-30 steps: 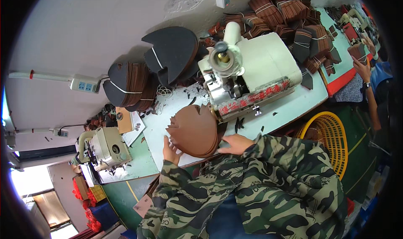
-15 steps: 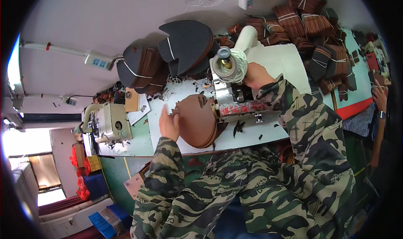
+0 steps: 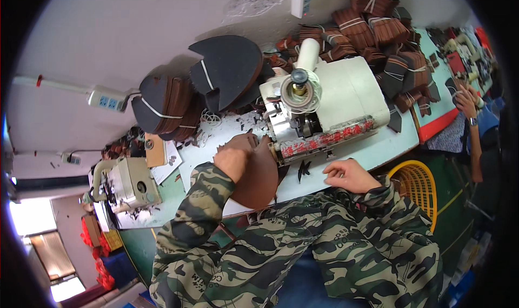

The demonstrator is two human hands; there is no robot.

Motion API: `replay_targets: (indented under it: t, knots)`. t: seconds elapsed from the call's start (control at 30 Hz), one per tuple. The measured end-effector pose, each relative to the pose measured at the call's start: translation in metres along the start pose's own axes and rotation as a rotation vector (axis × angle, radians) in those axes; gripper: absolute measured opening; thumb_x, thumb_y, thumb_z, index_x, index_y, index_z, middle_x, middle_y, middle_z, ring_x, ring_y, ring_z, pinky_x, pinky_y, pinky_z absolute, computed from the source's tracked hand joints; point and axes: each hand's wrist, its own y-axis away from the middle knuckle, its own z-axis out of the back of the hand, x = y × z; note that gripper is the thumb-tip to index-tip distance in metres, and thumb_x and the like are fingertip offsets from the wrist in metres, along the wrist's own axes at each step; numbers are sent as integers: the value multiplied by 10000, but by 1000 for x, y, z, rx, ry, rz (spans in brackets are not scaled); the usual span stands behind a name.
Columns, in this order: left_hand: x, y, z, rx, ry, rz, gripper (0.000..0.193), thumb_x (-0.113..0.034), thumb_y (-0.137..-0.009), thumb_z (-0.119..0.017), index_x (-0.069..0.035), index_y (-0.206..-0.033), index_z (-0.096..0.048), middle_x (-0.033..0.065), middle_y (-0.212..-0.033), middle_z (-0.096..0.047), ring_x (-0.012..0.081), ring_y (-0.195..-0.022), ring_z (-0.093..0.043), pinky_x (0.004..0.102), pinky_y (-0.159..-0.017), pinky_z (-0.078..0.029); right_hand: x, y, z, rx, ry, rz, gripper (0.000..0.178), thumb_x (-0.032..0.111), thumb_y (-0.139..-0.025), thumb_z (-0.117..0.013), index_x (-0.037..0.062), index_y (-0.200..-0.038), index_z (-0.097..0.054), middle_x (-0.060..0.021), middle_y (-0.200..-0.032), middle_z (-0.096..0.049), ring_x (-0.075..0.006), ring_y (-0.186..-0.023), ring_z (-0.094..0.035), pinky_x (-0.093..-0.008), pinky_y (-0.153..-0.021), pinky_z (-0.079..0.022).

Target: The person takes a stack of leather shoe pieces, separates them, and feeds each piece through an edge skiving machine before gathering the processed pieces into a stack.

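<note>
White table (image 3: 403, 134): brown pieces (image 3: 261, 175) (left hand (image 3: 232, 161) atop), rounded end toward wearer (image 3: 319, 221).

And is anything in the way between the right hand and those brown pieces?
Only small dark scraps lie on the white tabletop between the right hand and the brown pieces; nothing taller visibly blocks it.

Brown pieces (image 3: 260, 181), green-and-tan camouflage sleeves (image 3: 208, 192), cream machine (image 3: 351, 86), yellow basket (image 3: 424, 192)
</note>
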Motion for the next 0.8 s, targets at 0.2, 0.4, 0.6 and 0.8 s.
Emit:
replay_targets:
  t: [0.2,0.4,0.6,0.8]
  knots:
    - [-66,-1,36,-89,943,-589,189,-141,-900,-545,-11,-1021,-611,192,-838,-646,335,-737,-661,398,-659,-510,-11,-15,-7,202,-434,100,567,197,-820,-716,-31,-1284,-481,-115,-1165,-608,-127,-986,-582,-301,-909,-447]
    - [-91,-38,7,47,870,123,271,-225,-935,-445,9,-911,-580,259,-746,-615,365,-599,-637,460,-725,-496,-8,-24,-7,-273,-357,51,258,136,-876,-589,-59,-1041,-623,-92,-863,-682,-119,-776,-609,-294,-713,-495]
    - [-82,-68,6,-56,718,83,325,-258,-887,-481,33,-898,-625,272,-846,-628,447,-857,-602,496,-760,-463,2,-29,-1,-216,-284,20,241,113,-886,-567,-59,-1046,-617,-67,-908,-671,-110,-817,-607,-270,-744,-494]
    - [-74,-91,11,162,744,-26,303,-235,-881,-488,32,-831,-624,252,-760,-622,412,-780,-626,460,-707,-469,18,9,-31,185,-794,-347,443,205,-920,-554,5,-1292,-421,-90,-969,-657,-176,-858,-645,-291,-557,-548]
